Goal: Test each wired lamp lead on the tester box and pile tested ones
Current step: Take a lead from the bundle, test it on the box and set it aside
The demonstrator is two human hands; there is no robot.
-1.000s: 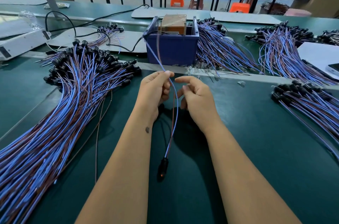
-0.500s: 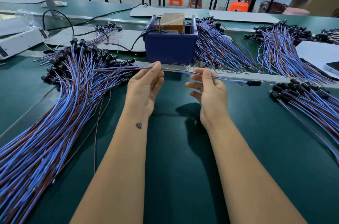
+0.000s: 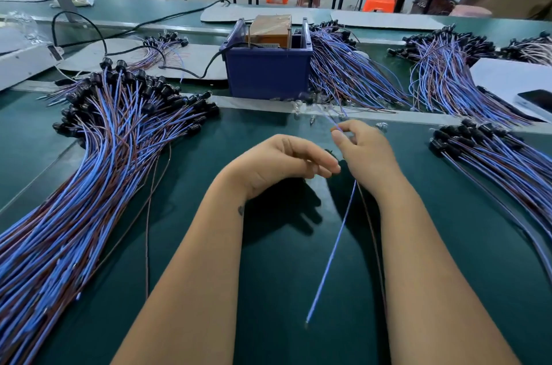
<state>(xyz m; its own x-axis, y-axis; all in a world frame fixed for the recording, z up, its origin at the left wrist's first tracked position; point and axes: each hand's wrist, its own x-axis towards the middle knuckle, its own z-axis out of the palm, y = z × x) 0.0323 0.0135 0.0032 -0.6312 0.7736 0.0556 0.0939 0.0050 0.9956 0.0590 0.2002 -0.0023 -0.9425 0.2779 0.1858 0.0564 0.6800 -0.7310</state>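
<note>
A single lamp lead [image 3: 331, 251] is being pinched between the thumb and forefinger of the right hand [image 3: 366, 155], in front of the blue tester box [image 3: 267, 72]; its blue and brown wires are being let hang down toward the camera, their bare ends lying over the green table [image 3: 268, 290], and a short blurred stretch is running up from the pinch toward the box. The left hand [image 3: 282, 163] is being held just beside the right one with its fingers loosely curled; whether anything is being gripped in them cannot be told. A large pile of leads [image 3: 89, 173] with black sockets is being kept to the left of the box, a smaller pile [image 3: 507, 164] to its right, and further bundles [image 3: 352, 72] beside and behind it. A brown block [image 3: 270, 30] is being carried inside the box, and a black cable [image 3: 185, 73] is being led into its left side. No writing or brand can be read anywhere.
</note>
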